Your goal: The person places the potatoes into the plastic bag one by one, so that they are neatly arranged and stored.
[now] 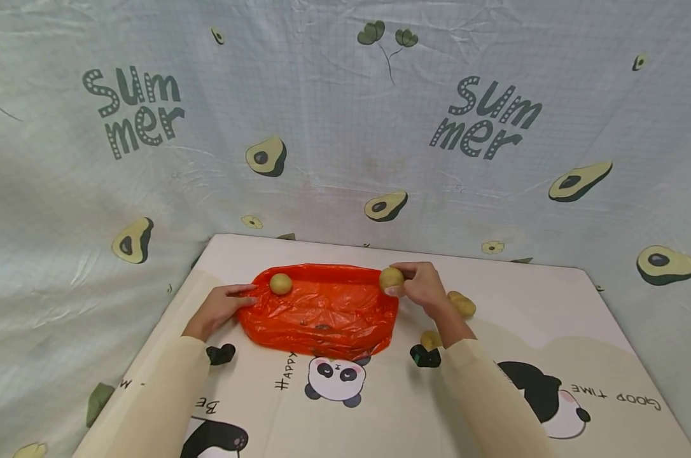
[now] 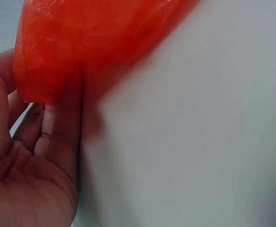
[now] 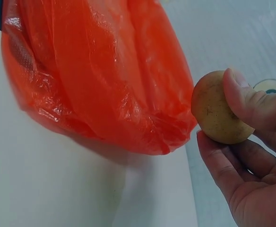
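Note:
A red plastic bag (image 1: pixel 322 312) lies spread in a wide, shallow tray shape on the table. One round potato (image 1: pixel 280 284) sits in it near the left end. My left hand (image 1: pixel 224 306) grips the bag's left end, thumb over the rim and fingers beneath; the red plastic (image 2: pixel 95 33) hides some fingertips. Over at the right end, my right hand (image 1: pixel 422 284) pinches another potato (image 3: pixel 218 109) between thumb and fingers, right at the bag's rim.
More potatoes lie on the table right of the bag, one pale brown potato (image 1: pixel 462 304) beside my right wrist and a second potato (image 1: pixel 430 340) closer to me. Small black objects (image 1: pixel 221 354) show near both wrists. A printed cloth wall (image 1: pixel 334 127) stands behind the table.

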Motion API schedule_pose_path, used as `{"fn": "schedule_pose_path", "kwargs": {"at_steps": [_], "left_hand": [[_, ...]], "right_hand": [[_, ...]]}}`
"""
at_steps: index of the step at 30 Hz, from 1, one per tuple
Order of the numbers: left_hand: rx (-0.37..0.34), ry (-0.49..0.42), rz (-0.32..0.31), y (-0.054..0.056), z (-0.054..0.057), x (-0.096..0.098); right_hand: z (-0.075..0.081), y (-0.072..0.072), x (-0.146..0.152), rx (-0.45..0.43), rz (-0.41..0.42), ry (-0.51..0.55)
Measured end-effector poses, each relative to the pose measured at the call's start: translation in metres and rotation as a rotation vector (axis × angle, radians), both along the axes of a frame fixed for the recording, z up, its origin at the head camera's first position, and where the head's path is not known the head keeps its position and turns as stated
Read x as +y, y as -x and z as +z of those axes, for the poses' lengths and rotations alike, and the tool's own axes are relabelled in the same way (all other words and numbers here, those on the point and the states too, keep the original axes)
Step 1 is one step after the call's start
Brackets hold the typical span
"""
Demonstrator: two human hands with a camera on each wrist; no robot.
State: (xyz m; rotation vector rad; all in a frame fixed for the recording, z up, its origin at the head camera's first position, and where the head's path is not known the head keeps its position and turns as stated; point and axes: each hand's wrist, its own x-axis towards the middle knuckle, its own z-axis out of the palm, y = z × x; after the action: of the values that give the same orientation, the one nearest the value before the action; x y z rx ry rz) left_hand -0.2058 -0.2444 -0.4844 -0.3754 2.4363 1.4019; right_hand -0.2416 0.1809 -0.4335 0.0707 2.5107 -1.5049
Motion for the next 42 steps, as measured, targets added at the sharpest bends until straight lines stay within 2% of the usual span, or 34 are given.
{"fn": "schedule_pose_path", "kwargs": {"at_steps": [12,19,30,42], "left_hand": [[0.001,-0.003,-0.005,0.0,-0.001,0.001],[-0.005,0.002,0.001,-0.002,0.003,0.001],[-0.005,-0.002,0.009,0.0,0.001,0.001],[0.006,-0.004,-0.003,-0.002,0.003,0.0]], "right_hand": [[-0.001,0.001,-0.008,0.008,0.029,0.013],[0.001,-0.001,-0.015,0.01,0.039,0.019],[-0.005,0.003,-0.024,0.019,0.052,0.04],[-0.003,-0.001,-0.035,0.023,0.057,0.057]]}}
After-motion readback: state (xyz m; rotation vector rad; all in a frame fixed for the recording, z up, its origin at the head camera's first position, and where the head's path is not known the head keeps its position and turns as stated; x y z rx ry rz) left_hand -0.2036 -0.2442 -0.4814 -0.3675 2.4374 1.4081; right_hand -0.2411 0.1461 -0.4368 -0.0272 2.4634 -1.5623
